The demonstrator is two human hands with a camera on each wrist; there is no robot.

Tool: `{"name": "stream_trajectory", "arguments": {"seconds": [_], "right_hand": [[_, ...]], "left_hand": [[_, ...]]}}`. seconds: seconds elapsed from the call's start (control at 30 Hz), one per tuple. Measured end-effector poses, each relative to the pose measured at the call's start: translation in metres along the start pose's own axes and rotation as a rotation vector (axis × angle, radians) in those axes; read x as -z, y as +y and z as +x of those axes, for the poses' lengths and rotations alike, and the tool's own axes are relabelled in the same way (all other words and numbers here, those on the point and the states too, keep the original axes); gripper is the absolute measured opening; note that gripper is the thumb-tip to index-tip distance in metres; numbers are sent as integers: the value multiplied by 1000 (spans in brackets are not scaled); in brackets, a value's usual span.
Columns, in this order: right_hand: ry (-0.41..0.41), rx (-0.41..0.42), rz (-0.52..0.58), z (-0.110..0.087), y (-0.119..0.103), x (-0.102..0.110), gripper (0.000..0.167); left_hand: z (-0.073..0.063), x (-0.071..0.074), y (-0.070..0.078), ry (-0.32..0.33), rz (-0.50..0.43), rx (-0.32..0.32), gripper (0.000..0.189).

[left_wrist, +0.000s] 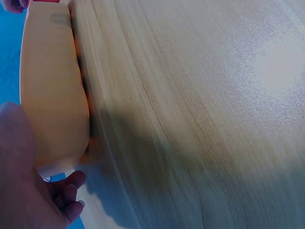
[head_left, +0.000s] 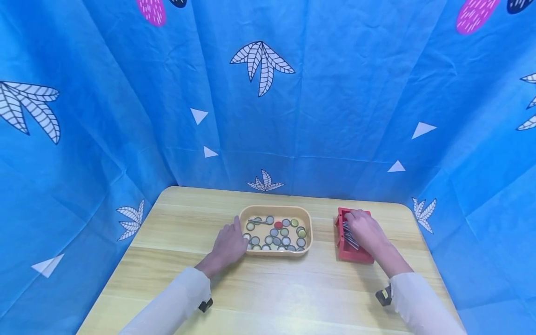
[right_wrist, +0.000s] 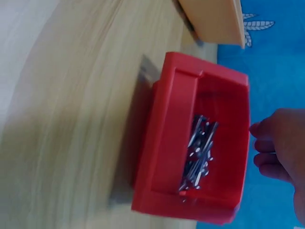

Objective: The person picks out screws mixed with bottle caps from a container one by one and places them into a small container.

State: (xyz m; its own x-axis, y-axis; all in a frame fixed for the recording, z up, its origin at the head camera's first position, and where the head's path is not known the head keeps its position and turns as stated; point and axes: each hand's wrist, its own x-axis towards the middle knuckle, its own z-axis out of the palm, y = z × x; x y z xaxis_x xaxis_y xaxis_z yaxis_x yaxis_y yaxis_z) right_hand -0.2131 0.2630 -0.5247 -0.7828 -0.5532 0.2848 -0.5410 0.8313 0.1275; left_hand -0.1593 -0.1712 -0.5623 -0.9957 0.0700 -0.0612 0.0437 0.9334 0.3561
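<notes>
A tan oval tray (head_left: 307, 246) holds many round discs that look like bottle caps, mostly grey, one of them red. Two thin metal rods (head_left: 258, 221) lie among them at the back left. My left hand (head_left: 229, 244) grips the tray's left end, thumb and curled fingers around its wall. To the right stands a red plastic bin (right_wrist: 167, 138) with a heap of thin metal pins (right_wrist: 199, 148), like nails or screws. My right hand (head_left: 365, 228) is over the bin's far end with its fingers bent together. Whether something is between those fingertips is unclear.
The light wood table (head_left: 284, 293) has rounded back corners. Blue patterned cloth (head_left: 343, 116) hangs behind it and along both sides. A dark wrist device (head_left: 384, 296) sits at the right cuff, another (head_left: 205, 305) at the left.
</notes>
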Motion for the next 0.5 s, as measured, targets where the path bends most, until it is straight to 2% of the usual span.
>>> {"name": "stream_trajectory", "arguments": {"seconds": [0.2,0.5], "right_hand": [[62,26,22,12,-12,7,18],[158,113,75,34,-33,8,22]], "left_hand": [[0,0,0,-11,-14,11,85],[2,-2,-2,-17,-26,29,86]]}}
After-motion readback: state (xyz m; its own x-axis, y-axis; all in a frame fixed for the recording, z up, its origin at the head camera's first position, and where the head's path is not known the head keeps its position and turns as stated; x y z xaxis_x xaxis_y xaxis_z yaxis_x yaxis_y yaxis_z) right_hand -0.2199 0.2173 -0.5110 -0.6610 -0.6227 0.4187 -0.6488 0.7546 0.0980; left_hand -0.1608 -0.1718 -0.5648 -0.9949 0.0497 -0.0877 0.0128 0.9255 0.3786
